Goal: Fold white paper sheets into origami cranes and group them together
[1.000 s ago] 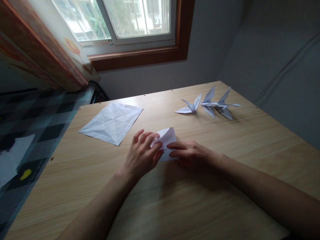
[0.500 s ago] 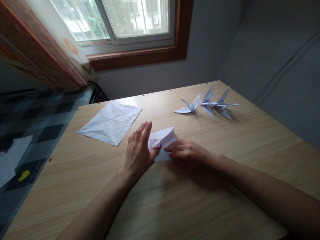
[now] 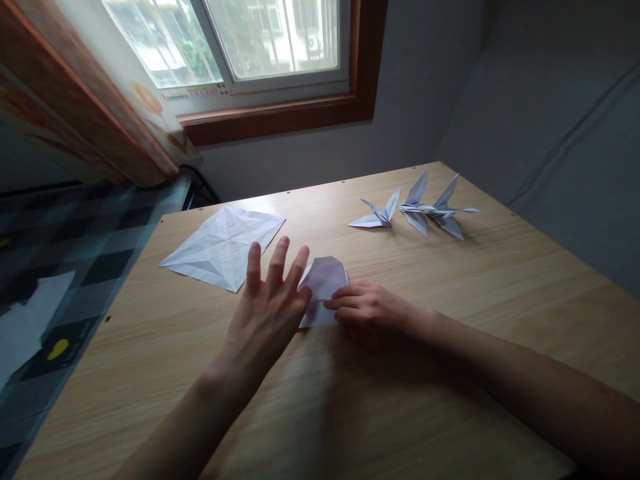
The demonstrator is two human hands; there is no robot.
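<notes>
A small piece of folded white paper [image 3: 326, 277] lies on the wooden tabletop in front of me, its far flap curving up off the surface. My left hand [image 3: 273, 293] is open over its left side, the fingers spread and raised and the thumb touching the flap. At the paper's right edge, my right hand [image 3: 370, 308] is closed on it, fingertips resting on the near part; the thumb is hidden beneath. Beyond my left hand a creased white sheet [image 3: 220, 247] lies spread out flat.
Several folded paper shapes with pointed tips [image 3: 430, 208] rest at the table's back right. Left of the wooden table [image 3: 425, 393] is a checked cloth [image 3: 30, 227] with white paper [image 3: 30, 320] on it. A window [image 3: 280, 40] and a curtain [image 3: 95, 87] are behind.
My left hand has spread its fingers and shifted slightly left. The paper's upper flap has opened out into a broad raised curve. My right hand stays almost in place.
</notes>
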